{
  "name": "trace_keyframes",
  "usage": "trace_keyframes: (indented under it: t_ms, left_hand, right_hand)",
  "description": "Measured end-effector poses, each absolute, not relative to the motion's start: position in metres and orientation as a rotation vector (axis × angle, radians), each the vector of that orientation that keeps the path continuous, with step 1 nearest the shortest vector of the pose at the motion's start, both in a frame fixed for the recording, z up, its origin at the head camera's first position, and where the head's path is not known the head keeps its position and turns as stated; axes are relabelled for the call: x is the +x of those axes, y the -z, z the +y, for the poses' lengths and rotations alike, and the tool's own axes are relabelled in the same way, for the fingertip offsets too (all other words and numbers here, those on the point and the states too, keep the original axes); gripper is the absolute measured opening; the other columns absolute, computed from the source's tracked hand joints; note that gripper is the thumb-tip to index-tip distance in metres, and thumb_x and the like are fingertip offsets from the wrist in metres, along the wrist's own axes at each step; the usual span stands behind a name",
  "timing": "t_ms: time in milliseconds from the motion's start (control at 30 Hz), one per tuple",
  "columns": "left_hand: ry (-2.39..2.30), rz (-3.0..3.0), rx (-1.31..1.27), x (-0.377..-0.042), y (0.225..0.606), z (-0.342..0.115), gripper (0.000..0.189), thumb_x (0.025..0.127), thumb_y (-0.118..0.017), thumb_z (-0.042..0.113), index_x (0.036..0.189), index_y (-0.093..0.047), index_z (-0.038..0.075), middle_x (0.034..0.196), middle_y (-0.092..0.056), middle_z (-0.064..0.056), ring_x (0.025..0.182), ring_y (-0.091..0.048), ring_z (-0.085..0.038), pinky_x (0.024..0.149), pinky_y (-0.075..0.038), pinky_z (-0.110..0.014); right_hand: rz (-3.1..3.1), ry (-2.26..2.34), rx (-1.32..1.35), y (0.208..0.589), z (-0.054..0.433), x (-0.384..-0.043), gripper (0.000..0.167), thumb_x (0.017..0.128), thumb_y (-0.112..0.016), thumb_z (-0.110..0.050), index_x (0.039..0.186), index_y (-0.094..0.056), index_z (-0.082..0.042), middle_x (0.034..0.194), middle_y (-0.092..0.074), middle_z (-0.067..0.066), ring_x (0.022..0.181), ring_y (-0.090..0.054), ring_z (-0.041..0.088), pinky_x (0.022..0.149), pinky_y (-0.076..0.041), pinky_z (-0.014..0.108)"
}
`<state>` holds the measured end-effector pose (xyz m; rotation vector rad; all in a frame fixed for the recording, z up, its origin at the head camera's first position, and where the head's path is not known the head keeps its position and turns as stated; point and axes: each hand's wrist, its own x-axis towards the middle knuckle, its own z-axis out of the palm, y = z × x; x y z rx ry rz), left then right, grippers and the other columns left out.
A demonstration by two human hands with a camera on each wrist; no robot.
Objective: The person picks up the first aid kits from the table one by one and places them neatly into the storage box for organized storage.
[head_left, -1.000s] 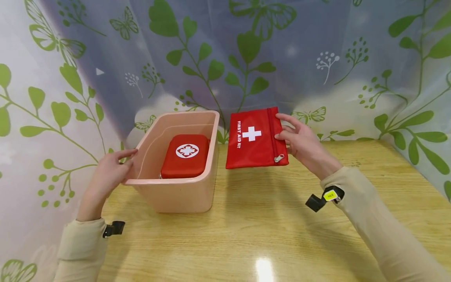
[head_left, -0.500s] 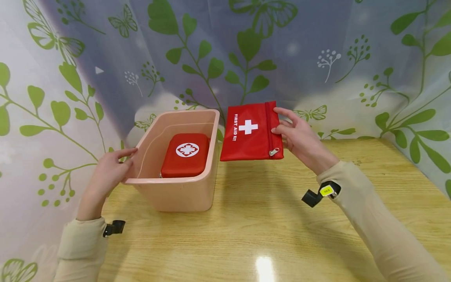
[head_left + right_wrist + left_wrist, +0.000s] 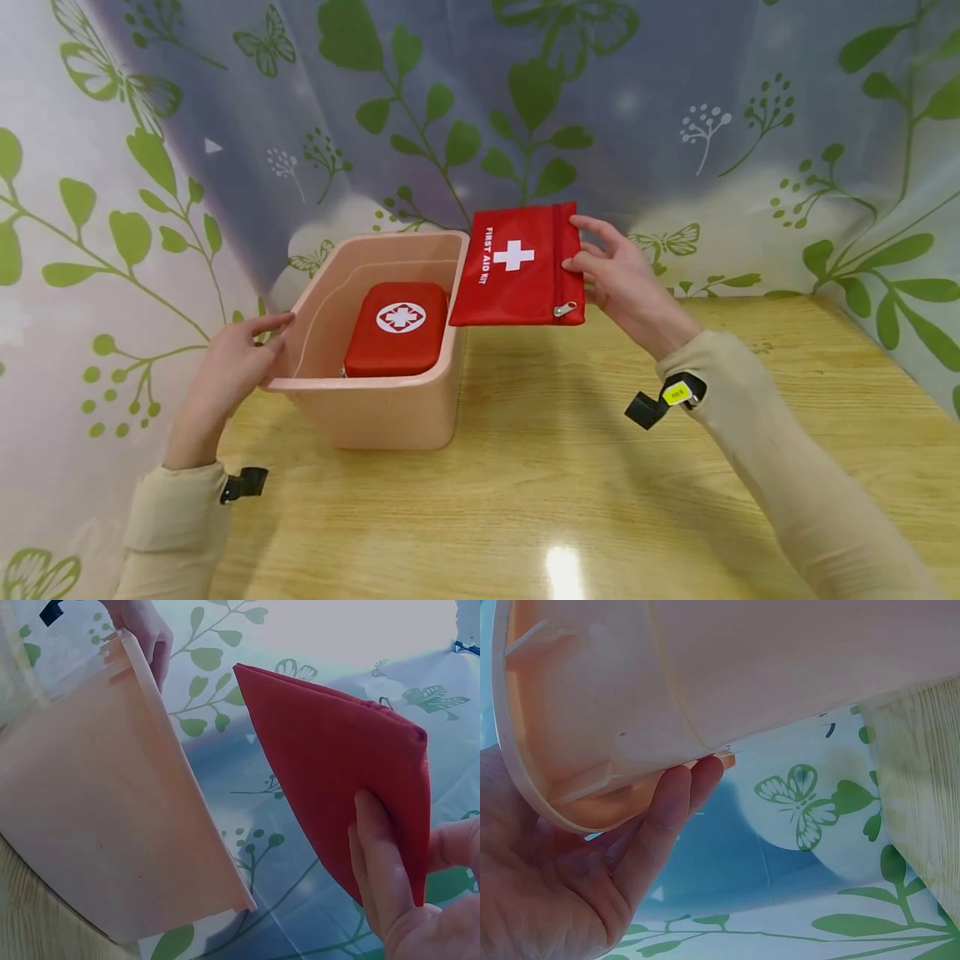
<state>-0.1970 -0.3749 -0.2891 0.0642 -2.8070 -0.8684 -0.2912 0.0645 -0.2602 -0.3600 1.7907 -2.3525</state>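
Observation:
A red first aid pouch (image 3: 487, 292) with a white cross is held up in the air, its left edge overlapping the bin's right rim in the head view. My right hand (image 3: 626, 279) pinches its zippered right side, thumb in front and fingers behind; the right wrist view shows the pouch (image 3: 330, 757) from its back. The pink plastic bin (image 3: 397, 417) stands on the table, with a red hard first aid case (image 3: 390, 350) inside. My left hand (image 3: 236, 371) grips the bin's left rim, fingers along the outer wall in the left wrist view.
The wooden table (image 3: 540, 483) extends in front and to the right of the bin. A patterned curtain (image 3: 637, 125) with green leaves and butterflies hangs close behind and along the left side.
My right hand has carried the pouch up and to the left, from beside the bin to its right rim. My left hand and the bin have stayed in place.

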Motion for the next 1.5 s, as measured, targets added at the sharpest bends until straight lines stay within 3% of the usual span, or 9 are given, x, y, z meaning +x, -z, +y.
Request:
trace_keyframes:
  t_ms: [267, 433, 667, 767, 900, 1100, 1500]
  left_hand:
    - [0.823, -2.803, 0.083, -0.199, 0.288, -0.377, 0.047, 0.098, -0.045, 0.015, 0.142, -0.052, 0.003, 0.107, -0.059, -0.023, 0.044, -0.036, -0.016, 0.043, -0.034, -0.030]
    - [0.817, -2.812, 0.082, -0.198, 0.288, -0.378, 0.047, 0.098, -0.045, 0.016, 0.142, -0.052, 0.003, 0.108, -0.060, -0.024, 0.044, -0.036, -0.016, 0.043, -0.034, -0.031]
    - [0.822, -2.828, 0.089, -0.196, 0.288, -0.378, 0.047, 0.097, -0.044, 0.014, 0.143, -0.051, 0.002, 0.097, -0.059, -0.021, 0.045, -0.037, -0.016, 0.043, -0.035, -0.030]
    - [0.827, -2.827, 0.089, -0.196, 0.287, -0.378, 0.048, 0.097, -0.044, 0.014, 0.143, -0.051, 0.002, 0.104, -0.060, -0.022, 0.044, -0.037, -0.017, 0.043, -0.035, -0.031]
    - [0.829, -2.822, 0.092, -0.196, 0.286, -0.378, 0.047, 0.098, -0.044, 0.015, 0.143, -0.050, 0.002, 0.115, -0.059, -0.024, 0.042, -0.035, -0.016, 0.043, -0.034, -0.031]
    - [0.812, -2.822, 0.075, -0.199, 0.283, -0.377, 0.046, 0.099, -0.044, 0.016, 0.143, -0.051, 0.003, 0.107, -0.060, -0.023, 0.045, -0.034, -0.014, 0.043, -0.033, -0.030]
    - [0.844, -2.834, 0.079, -0.199, 0.286, -0.376, 0.047, 0.098, -0.044, 0.015, 0.143, -0.051, 0.003, 0.102, -0.062, -0.021, 0.043, -0.036, -0.013, 0.043, -0.035, -0.030]
  right_hand:
    - [1.776, 2.375, -0.359, 0.255, 0.052, -0.295, 0.059, 0.096, -0.050, 0.001, 0.150, -0.036, -0.017, 0.133, -0.049, 0.012, 0.103, -0.058, 0.026, 0.072, -0.056, 0.031]
    - [1.735, 2.405, -0.332, 0.255, 0.042, -0.295, 0.059, 0.095, -0.050, 0.002, 0.149, -0.037, -0.017, 0.131, -0.050, 0.012, 0.099, -0.059, 0.025, 0.071, -0.057, 0.032]
    - [1.715, 2.410, -0.336, 0.255, 0.028, -0.296, 0.058, 0.095, -0.051, 0.002, 0.148, -0.039, -0.018, 0.132, -0.050, 0.012, 0.107, -0.057, 0.029, 0.074, -0.057, 0.035]
    - [1.703, 2.405, -0.353, 0.253, 0.022, -0.297, 0.058, 0.095, -0.051, 0.002, 0.148, -0.039, -0.018, 0.132, -0.050, 0.013, 0.109, -0.056, 0.030, 0.076, -0.057, 0.035]
    - [1.699, 2.394, -0.373, 0.252, 0.014, -0.298, 0.059, 0.095, -0.051, 0.002, 0.148, -0.038, -0.018, 0.130, -0.051, 0.013, 0.107, -0.057, 0.029, 0.075, -0.057, 0.035]
    - [1.706, 2.387, -0.379, 0.253, 0.002, -0.301, 0.059, 0.094, -0.051, 0.003, 0.148, -0.038, -0.018, 0.127, -0.052, 0.013, 0.100, -0.058, 0.028, 0.072, -0.057, 0.034]
    - [1.720, 2.331, -0.385, 0.257, -0.027, -0.307, 0.059, 0.093, -0.052, 0.003, 0.147, -0.038, -0.015, 0.130, -0.050, 0.014, 0.104, -0.057, 0.030, 0.076, -0.057, 0.036]
